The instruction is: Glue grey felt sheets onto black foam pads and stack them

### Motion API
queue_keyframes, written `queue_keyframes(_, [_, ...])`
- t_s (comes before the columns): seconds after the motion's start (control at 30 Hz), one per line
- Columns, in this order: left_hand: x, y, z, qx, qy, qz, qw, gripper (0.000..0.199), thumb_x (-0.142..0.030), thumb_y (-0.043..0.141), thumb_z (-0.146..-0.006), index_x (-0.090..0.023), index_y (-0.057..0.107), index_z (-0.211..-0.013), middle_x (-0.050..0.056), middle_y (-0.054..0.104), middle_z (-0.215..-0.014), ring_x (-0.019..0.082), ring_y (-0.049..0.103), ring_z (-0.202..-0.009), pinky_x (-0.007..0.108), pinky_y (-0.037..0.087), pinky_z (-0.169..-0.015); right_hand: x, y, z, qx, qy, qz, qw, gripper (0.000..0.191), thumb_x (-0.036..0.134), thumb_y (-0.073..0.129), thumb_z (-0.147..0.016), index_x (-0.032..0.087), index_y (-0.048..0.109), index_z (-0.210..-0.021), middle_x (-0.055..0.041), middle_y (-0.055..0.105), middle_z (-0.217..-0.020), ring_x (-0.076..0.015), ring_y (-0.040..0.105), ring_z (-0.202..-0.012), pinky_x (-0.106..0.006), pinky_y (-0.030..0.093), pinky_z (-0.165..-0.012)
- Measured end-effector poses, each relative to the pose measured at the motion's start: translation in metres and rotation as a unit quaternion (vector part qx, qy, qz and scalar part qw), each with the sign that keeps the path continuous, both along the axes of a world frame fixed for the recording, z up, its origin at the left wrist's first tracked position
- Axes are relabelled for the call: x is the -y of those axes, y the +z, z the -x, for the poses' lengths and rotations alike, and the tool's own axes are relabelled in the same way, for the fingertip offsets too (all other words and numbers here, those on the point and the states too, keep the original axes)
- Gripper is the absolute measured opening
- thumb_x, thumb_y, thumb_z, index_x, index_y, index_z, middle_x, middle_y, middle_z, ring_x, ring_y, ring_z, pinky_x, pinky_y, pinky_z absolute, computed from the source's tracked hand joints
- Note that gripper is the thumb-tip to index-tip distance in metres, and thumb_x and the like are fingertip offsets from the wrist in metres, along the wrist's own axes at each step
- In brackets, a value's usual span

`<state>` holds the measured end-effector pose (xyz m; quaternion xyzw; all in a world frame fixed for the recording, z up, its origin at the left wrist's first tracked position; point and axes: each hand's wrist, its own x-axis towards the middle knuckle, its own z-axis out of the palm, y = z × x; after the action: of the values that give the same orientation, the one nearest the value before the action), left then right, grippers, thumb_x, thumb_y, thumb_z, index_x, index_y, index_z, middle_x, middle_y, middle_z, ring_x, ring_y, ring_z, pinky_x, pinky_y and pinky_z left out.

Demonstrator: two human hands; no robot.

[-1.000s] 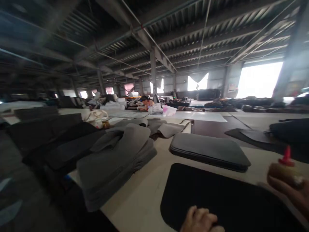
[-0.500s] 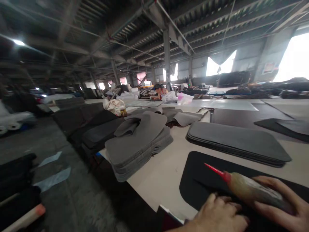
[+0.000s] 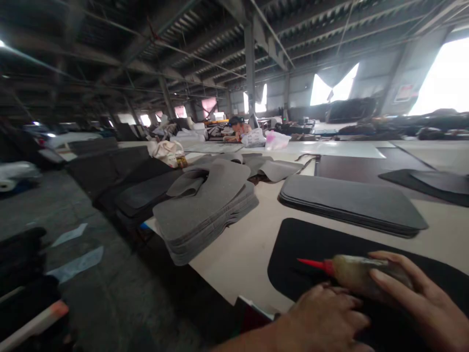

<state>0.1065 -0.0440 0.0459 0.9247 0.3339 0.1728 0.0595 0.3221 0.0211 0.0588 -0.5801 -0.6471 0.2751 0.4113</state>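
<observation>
In my right hand (image 3: 421, 298) is a squeeze bottle (image 3: 353, 271) with a long red nozzle, tilted nearly level above a black mat piece (image 3: 304, 249). My fingers and thumb wrap its rear end, and the nozzle points left over the mat. Close below the bottle, my left hand (image 3: 326, 318) lies palm down on the mat, its fingers loosely spread and partly bent. Part of the mat is hidden under both hands. Just beyond it rests a neat stack of grey pieces (image 3: 348, 198).
Left of the mat stands a taller stack of grey pieces (image 3: 205, 210) with curled scraps on top. A cloth bag (image 3: 166, 152) lies behind it. A dark red and white object (image 3: 252, 313) juts at the table's (image 3: 216, 274) near edge. Far off, a person (image 3: 240, 128) leans over a table.
The bottle's nozzle has swung from pointing up-left to nearly level and moved slightly left. My left hand has shifted little on the mat. The whole view has turned slightly.
</observation>
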Motion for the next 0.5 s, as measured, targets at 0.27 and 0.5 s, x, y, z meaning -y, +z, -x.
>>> queue_keyframes(0.27, [0.003,0.007,0.000,0.040,0.009,0.048,0.998,0.042,-0.043,0.049,-0.100,-0.012,0.061,-0.127,0.012,0.064,-0.133,0.024,0.055,-0.131,0.037,0.036,-0.118,0.018,0.030,0.026,-0.035,0.030,-0.018,0.999,0.043,0.057,0.071,-0.071,0.025,0.066,-0.101,-0.0021,0.069,-0.086,-0.0236,0.064,-0.075,-0.029,0.056,-0.063])
queue_keyframes(0.5, [0.004,0.011,-0.001,0.013,0.038,0.102,0.994,0.044,-0.047,0.046,-0.099,-0.020,0.060,-0.131,0.010,0.072,-0.113,0.029,0.066,-0.113,0.045,0.053,-0.100,0.016,0.025,0.043,-0.009,0.147,-0.054,0.988,0.033,0.050,0.067,-0.085,0.025,0.064,-0.106,-0.0020,0.066,-0.094,-0.0214,0.063,-0.081,-0.028,0.054,-0.069])
